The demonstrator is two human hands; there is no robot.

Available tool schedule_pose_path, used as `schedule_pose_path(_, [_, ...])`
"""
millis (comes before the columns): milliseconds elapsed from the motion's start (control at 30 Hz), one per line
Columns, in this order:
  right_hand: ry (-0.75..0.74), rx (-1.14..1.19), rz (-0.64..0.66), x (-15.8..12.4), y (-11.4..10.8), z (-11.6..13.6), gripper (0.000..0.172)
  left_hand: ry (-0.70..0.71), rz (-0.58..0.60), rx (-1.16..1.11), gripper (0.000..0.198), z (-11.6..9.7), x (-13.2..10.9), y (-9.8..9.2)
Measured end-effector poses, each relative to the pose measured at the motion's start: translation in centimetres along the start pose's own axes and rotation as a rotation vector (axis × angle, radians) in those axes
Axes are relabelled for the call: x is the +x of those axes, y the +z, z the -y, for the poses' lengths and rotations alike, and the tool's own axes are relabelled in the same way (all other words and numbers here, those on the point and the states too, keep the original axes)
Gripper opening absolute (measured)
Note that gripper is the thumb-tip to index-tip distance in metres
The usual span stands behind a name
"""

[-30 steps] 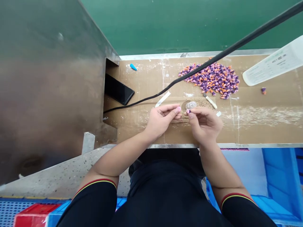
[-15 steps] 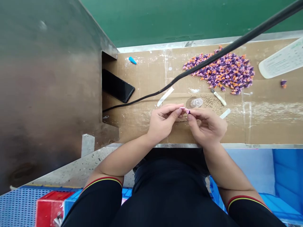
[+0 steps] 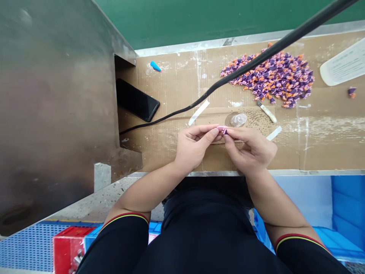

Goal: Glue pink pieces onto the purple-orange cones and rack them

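Fingertips (image 3: 215,131) of both hands meet just above the middle of the head view, where the left hand (image 3: 194,148) and the right hand (image 3: 252,150) each grip a small pink-and-purple piece (image 3: 224,131) between thumb and forefinger, neither clenched nor released, with the other fingers curled loosely beneath. A pinch kept at the very tips, as here, leaves the piece in sight, and wrists braced low toward the near edge of the bench would steady such fine work. Just above the hands sits a clear plastic bottle (image 3: 238,120) on the cardboard-covered bench (image 3: 327,156). To the upper right lies a pile of purple, orange and pink pieces (image 3: 270,76), with a cream-handled hand tool (image 3: 266,111) just below it. A black smartphone (image 3: 137,99) lies at the left, a black cable (image 3: 199,103) crosses the bench, and a blue cone-shaped piece (image 3: 155,66) sits at the upper left.
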State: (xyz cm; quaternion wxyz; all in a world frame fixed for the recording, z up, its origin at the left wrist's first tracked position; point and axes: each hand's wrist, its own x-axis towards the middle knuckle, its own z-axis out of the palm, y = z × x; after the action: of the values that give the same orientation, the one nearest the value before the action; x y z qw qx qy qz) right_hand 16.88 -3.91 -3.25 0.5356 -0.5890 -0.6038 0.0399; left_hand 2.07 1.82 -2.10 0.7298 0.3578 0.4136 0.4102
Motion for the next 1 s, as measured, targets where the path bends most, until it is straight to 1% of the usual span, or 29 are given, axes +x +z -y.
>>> schedule_pose_path(167, [-0.035,-0.012,-0.013,0.11,0.16,0.22,0.019,0.026,0.004,0.012,0.039,0.01,-0.07,-0.03])
schedule_pose_path(267, [-0.040,0.005,-0.039,0.03,0.27,0.22,0.019,0.055,0.024,0.003,0.034,0.06,-0.08,-0.06])
schedule_pose_path(433, [0.019,-0.045,-0.009,-0.10,0.25,0.14,0.014,0.082,0.037,0.038,0.032,0.09,-0.18,-0.10])
schedule_pose_path(500, [0.012,-0.036,-0.014,-0.08,0.24,0.16,0.016,0.117,0.059,0.059,0.027,-0.03,-0.27,-0.08])
schedule_pose_path(600, [-0.007,-0.017,-0.039,-0.08,0.21,0.20,0.018,0.208,0.077,0.124,0.020,-0.29,-0.38,-0.03])
schedule_pose_path(733, [0.020,-0.054,-0.003,-0.22,0.04,0.13,0.014,0.279,0.055,0.223,0.026,-0.43,-0.36,-0.05])
schedule_pose_path(833, [0.023,-0.035,0.013,-0.33,-0.06,0.04,0.016,0.303,0.055,0.257,0.026,-0.27,-0.32,-0.15])
schedule_pose_path(900, [0.004,-0.034,0.000,-0.36,-0.04,0.02,0.017,0.328,0.057,0.273,0.023,-0.13,-0.35,-0.22])
schedule_pose_path(1000, [-0.062,-0.040,-0.046,-0.33,0.09,0.02,0.022,0.395,0.056,0.309,0.013,-0.03,-0.43,-0.30])
